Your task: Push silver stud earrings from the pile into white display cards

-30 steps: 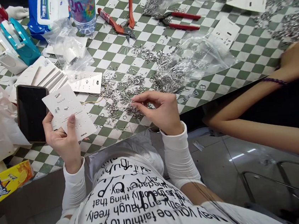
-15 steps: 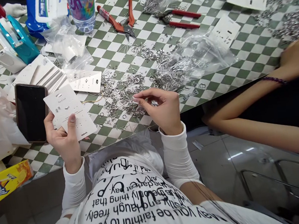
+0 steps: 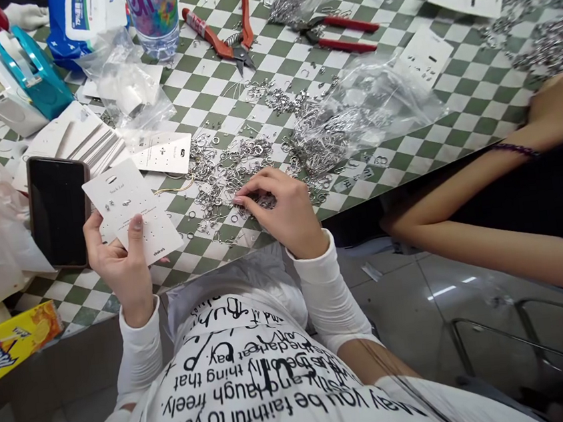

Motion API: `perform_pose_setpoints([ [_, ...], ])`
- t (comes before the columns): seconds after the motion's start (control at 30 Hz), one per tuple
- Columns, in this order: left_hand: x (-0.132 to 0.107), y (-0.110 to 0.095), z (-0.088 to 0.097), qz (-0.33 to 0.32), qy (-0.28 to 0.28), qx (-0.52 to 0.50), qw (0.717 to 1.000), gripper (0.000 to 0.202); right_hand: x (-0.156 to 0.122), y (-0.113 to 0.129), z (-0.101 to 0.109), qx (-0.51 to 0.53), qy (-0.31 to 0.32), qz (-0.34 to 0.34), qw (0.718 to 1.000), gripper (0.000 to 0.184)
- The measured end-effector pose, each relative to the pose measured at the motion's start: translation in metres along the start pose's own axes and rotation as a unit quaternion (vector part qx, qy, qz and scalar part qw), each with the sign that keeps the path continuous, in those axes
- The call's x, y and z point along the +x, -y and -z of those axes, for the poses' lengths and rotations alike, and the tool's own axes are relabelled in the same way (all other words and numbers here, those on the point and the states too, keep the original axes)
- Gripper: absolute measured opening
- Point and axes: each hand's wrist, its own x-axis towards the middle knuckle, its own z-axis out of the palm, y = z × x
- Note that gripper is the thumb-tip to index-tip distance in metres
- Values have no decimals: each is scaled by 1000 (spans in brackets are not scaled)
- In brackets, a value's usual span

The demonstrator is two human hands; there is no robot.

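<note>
My left hand [image 3: 118,262] grips a white earring card [image 3: 130,210] with a few small silver pieces fixed near its top; the thumb presses on its front. My right hand [image 3: 278,208] rests palm down on a heap of small silver earrings and rings [image 3: 229,169] on the green-and-white checked table [image 3: 460,95]. Its fingers are curled with the tips among the metal pieces; whether they pinch one is hidden.
A black phone [image 3: 57,211] lies left of the card, by a stack of blank cards [image 3: 80,141]. Farther back are red pliers [image 3: 230,38], more pliers [image 3: 338,37], a water bottle [image 3: 154,16], clear bags [image 3: 365,105], a teal tape dispenser [image 3: 33,76]. Another person's arm [image 3: 503,167] rests at right.
My right hand was lifted with fingertips pinched above the heap; it has now dropped left onto the pile, fingers among the pieces. The left hand and card stayed put.
</note>
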Motion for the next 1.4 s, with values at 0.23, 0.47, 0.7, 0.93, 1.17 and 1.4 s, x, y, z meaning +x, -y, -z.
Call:
perform_pose_setpoints([
  [0.23,-3,-2,0,-14,0,19,1000,69,4,-1,8,-1,-54,9,999,7],
  [0.47,-12,-6,-2,10,31,58,998,73,16,1,10,21,-30,-10,999,7],
  [0.7,-18,0,-1,25,43,64,997,78,22,-1,9,-16,25,-22,999,4],
  [0.93,-25,-1,5,56,33,69,995,78,16,-7,16,-81,-33,-61,994,5],
  [1.17,-25,-2,4,65,26,53,996,75,12,8,-3,49,19,32,998,5],
  [1.4,-26,-2,4,64,31,66,995,74,16,7,-11,69,1,17,997,5],
])
